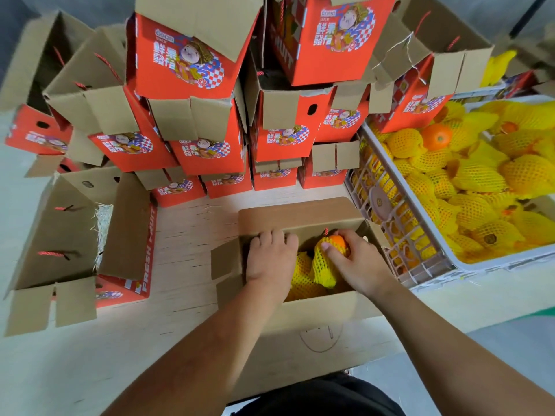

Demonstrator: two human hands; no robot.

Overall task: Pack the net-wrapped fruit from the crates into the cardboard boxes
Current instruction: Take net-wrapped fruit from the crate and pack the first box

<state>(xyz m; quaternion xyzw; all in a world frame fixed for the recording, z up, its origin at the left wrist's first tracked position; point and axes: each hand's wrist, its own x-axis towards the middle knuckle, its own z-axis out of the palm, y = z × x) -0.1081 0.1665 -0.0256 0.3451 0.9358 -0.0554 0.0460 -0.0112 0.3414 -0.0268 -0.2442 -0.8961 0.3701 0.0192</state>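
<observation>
An open cardboard box (312,310) stands in front of me on the wooden table. Inside it lie oranges in yellow foam nets (303,280). My right hand (357,262) grips a net-wrapped orange (330,253) inside the box, its orange top showing near the far wall. My left hand (270,259) reaches into the left side of the box, fingers curled over its far left edge. A white plastic crate (399,244) at the right holds several more net-wrapped oranges (480,181) and one bare orange (437,136).
Red printed fruit boxes (207,151) with open flaps are stacked in rows behind the box. An open box (78,235) lies on its side at the left. Light wooden table surface (192,229) shows between the boxes.
</observation>
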